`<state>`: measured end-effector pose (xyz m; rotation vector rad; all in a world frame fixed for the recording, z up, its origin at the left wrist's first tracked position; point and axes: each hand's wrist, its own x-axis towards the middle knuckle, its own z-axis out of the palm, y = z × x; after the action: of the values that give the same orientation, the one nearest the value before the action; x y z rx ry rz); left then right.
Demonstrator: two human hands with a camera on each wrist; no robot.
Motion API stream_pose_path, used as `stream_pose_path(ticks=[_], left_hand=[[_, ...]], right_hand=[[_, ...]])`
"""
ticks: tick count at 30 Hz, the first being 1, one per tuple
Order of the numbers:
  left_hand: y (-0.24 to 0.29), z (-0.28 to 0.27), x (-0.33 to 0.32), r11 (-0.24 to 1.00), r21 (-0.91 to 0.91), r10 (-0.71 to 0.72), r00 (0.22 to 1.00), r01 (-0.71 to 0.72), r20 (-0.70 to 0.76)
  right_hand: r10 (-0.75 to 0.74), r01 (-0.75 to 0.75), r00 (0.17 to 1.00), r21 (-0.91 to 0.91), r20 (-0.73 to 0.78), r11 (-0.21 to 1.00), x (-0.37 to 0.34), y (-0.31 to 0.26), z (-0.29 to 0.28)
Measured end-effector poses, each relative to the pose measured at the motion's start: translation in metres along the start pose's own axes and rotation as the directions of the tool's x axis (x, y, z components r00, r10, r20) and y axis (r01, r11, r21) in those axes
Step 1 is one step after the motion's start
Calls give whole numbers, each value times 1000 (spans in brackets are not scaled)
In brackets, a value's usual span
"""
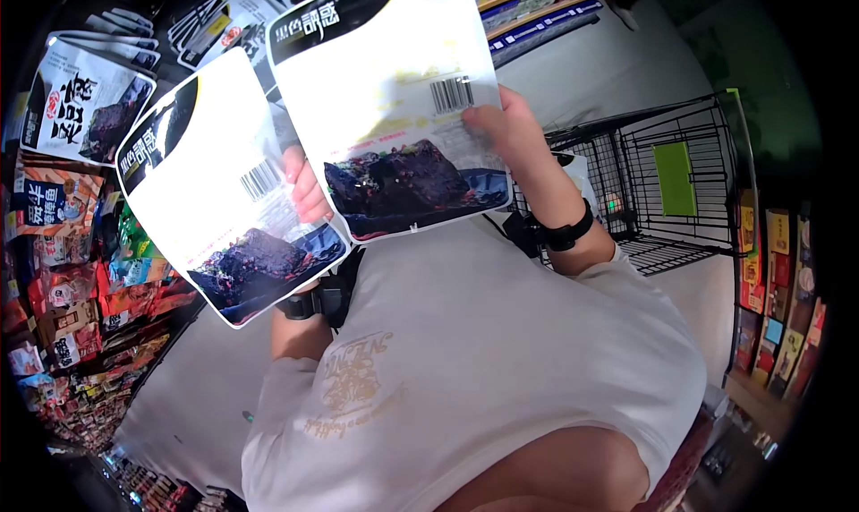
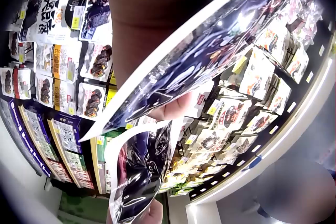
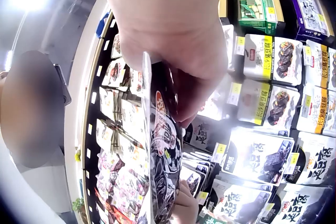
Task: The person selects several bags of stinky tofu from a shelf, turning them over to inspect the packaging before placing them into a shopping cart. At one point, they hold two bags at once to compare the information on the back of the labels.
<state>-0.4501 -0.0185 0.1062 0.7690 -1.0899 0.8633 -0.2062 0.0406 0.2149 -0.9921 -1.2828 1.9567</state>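
Two large white packets with dark food pictures and barcodes are held up side by side in the head view. My left hand (image 1: 307, 188) grips the left packet (image 1: 201, 190) by its right edge. My right hand (image 1: 512, 134) holds the right packet (image 1: 385, 91) by its right side, thumb on the face beside the barcode. The right packet slightly overlaps the left one. In the left wrist view, the shiny dark side of the left packet (image 2: 184, 66) slants across the left hand. The right wrist view catches the right packet (image 3: 164, 150) nearly edge-on, under the right hand (image 3: 181, 82).
Similar white packets (image 1: 89, 100) are stacked at the upper left, above colourful snack bags (image 1: 58, 270). A black wire shopping cart (image 1: 662, 181) stands to the right. Shelves of boxes (image 1: 777, 297) line the far right. Another person (image 3: 34, 113) is at the left of the right wrist view.
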Motion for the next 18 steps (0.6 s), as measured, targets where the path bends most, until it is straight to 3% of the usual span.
stream_pose_path(ticks=[1, 3, 5, 9, 11, 18], left_hand=[[6, 1, 0, 1000, 9, 4, 1000, -4, -3], [8, -6, 5, 993, -11, -119, 987, 121, 107], [9, -6, 4, 992, -12, -126, 987, 127, 101], [6, 2, 3, 994, 23, -106, 994, 105, 27], [7, 6, 2, 994, 51, -94, 995, 95, -24], [3, 19, 6, 990, 115, -55, 971, 84, -234]], right_hand=[[-21, 21, 1000, 24, 16, 1000, 4, 2, 4], [-42, 40, 998, 52, 44, 998, 7, 8, 0], [-49, 46, 998, 70, 41, 996, 9, 12, -3], [-82, 82, 994, 12, 69, 997, 13, 16, -5], [-111, 105, 992, 101, 61, 989, 16, 20, -3], [-122, 111, 988, 115, 94, 987, 16, 18, -5]])
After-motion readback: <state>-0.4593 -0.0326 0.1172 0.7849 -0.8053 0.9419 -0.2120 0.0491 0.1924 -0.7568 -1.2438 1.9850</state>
